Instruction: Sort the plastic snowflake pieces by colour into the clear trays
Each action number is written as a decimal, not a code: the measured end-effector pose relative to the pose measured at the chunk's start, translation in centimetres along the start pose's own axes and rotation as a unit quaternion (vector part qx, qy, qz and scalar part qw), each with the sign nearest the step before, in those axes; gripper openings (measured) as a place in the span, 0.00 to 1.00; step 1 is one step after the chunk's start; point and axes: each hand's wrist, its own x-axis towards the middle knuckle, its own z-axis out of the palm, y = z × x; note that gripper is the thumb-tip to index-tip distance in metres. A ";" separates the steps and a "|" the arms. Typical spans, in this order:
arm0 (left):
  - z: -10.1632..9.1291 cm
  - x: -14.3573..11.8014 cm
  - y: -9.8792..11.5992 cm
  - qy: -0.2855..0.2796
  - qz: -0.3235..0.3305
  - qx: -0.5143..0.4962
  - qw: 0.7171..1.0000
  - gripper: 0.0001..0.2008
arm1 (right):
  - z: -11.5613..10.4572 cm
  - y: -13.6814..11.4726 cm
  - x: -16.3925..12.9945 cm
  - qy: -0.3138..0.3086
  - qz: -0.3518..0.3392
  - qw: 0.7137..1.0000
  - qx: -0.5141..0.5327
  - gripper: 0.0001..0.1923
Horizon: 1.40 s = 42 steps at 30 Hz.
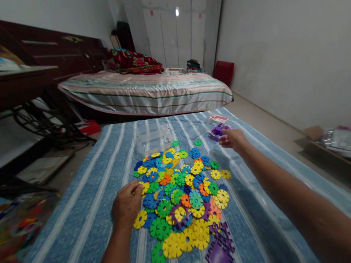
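Note:
A pile of notched plastic discs (pixel 169 187) in yellow, green, blue and orange spreads over the striped cloth. My left hand (pixel 127 205) rests at the pile's left edge, fingers curled beside a yellow disc (pixel 144 188); whether they hold anything is hidden. Stretched out to the far right, my right hand (pixel 233 139) has its fingers closed at the near side of a clear plastic bag (pixel 218 119) with purple pieces (pixel 216 131) in it. Purple toothed square pieces (pixel 221 257) lie at the pile's near right. Joined yellow discs (pixel 187 239) form a row at the front.
A clear plastic box (pixel 152 139) stands behind the pile. The blue striped cloth (pixel 88 227) covers the table. Beyond are a bed (pixel 155 95), a sewing-machine table (pixel 6 84) at left, a bag of colourful pieces (pixel 11 232) and a cardboard box (pixel 347 149) on the floor at right.

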 end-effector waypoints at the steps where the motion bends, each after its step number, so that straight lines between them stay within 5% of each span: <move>1: 0.0 0.0 0.0 -0.001 0.000 0.000 1.000 0.15 | 0.4 0.5 -0.3 -0.006 0.003 1.000 -0.014 0.10; 9: 0.5 -0.1 -0.3 0.008 0.010 0.000 1.000 0.15 | 2.4 5.6 -6.9 -0.134 -0.046 0.976 -0.166 0.09; 16: 0.5 -0.5 0.5 0.005 0.004 0.008 1.000 0.14 | -0.1 8.3 -11.9 -0.219 -0.139 0.905 -0.337 0.11; 22: 0.8 -0.4 0.4 0.009 0.012 0.016 1.000 0.14 | -1.3 7.9 -16.5 -0.320 -0.112 0.832 -0.440 0.07; 31: 0.9 -0.4 0.4 0.010 0.012 0.011 1.000 0.14 | -0.5 8.0 -19.7 -0.293 -0.089 0.764 -0.568 0.12; 37: 0.7 -0.5 0.6 0.010 0.008 0.011 1.000 0.13 | -0.5 8.9 -19.0 -0.276 -0.080 0.775 -0.563 0.09; 42: 0.5 -0.4 0.5 0.009 0.014 0.010 1.000 0.14 | -0.9 10.2 -18.0 -0.290 -0.060 0.867 -0.400 0.03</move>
